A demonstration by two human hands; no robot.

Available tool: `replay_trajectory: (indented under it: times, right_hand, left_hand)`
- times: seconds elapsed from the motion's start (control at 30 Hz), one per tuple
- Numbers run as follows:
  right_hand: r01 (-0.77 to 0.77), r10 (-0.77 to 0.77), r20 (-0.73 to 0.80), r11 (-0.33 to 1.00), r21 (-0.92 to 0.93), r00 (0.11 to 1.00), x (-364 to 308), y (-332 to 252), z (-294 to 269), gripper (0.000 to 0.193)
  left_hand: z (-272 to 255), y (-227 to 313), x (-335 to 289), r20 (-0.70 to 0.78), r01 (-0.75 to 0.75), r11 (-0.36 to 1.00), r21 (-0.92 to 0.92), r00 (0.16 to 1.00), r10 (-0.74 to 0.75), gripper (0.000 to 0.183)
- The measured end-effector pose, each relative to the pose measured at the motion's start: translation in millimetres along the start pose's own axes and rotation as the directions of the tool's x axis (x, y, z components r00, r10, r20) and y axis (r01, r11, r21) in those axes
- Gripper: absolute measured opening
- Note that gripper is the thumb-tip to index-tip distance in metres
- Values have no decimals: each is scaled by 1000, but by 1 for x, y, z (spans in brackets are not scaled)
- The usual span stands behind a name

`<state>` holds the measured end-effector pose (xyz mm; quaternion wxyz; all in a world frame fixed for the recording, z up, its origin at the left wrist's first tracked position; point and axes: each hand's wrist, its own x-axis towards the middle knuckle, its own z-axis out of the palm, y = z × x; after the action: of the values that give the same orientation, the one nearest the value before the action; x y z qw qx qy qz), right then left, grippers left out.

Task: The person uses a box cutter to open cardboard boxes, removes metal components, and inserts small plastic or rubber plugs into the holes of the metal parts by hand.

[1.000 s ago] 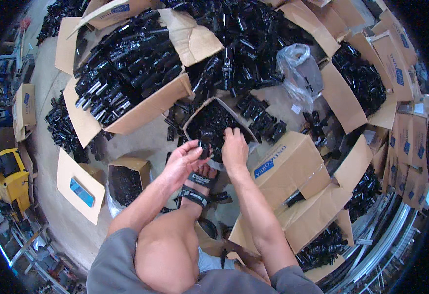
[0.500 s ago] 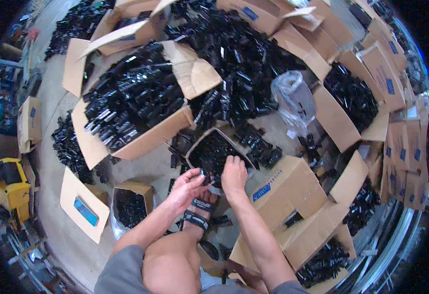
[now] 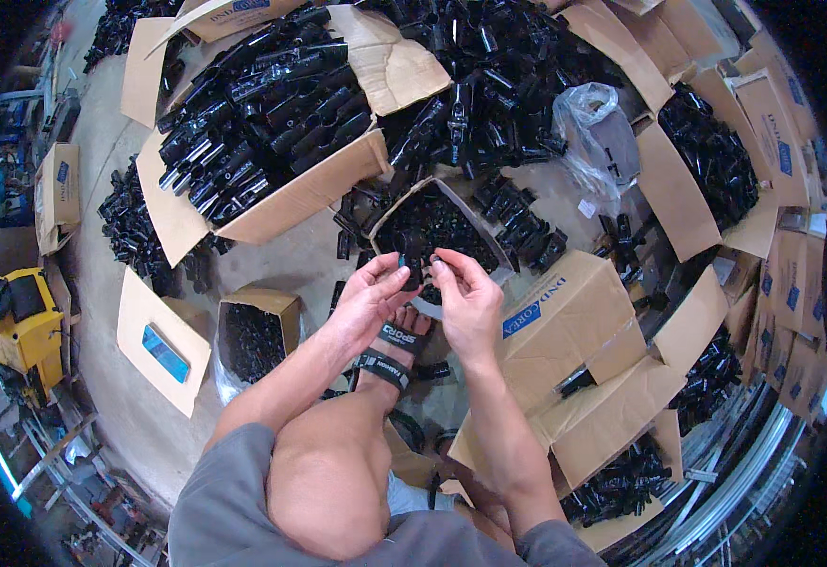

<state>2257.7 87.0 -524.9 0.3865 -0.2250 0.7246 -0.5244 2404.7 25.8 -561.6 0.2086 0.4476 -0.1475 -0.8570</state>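
Note:
My left hand [image 3: 373, 300] is closed in a pinch on a small black part [image 3: 413, 274], with a bit of teal showing by the fingertips. Close beside it, my right hand [image 3: 470, 298] has thumb and fingers pressed together around a small dark piece, too small to name. Both hands are held over the near edge of a small open carton [image 3: 491, 230], which is filled with small black pieces [image 3: 442, 219]. My fingers partly cover the held parts, so their exact shape is hidden.
A large carton [image 3: 310, 189] of black tubular parts stands ahead left, beside a loose heap [image 3: 499, 85]. Clear plastic wrap [image 3: 588, 142] lies to the right. Closer right is a brown box [image 3: 565, 326]. At left, a phone [image 3: 166, 352] rests on a flap near a smaller box [image 3: 260, 340].
My right hand has come up out of the small carton and turned toward my left hand, with a small dark piece in its fingers. The whole view has shifted, so the boxes ahead appear higher.

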Motion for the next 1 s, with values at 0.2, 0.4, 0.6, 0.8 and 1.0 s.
replay_trajectory:
  times: [0.2, 0.4, 0.6, 0.8, 1.0]
  right_hand:
    - [223, -234, 1, 927, -301, 972, -2, 0, 7, 17]
    - [281, -301, 28, 850, -446, 953, -7, 0, 14, 16]
    - [291, -302, 50, 845, -448, 952, -10, -2, 18, 17]
    - [274, -281, 46, 867, -415, 959, -8, -10, 15, 18]
    - [287, -305, 51, 810, -512, 951, -5, 0, 17, 19]
  left_hand:
    - [7, -2, -2, -64, -52, 998, 23, 997, 53, 27]
    - [10, -4, -6, -136, -72, 994, 81, 987, 83, 30]
    - [-1, -4, -5, -118, -108, 988, 106, 986, 121, 37]
    - [7, -2, -6, -121, -89, 988, 123, 987, 104, 33]
    - [1, -10, 2, -122, -141, 978, 156, 980, 160, 30]
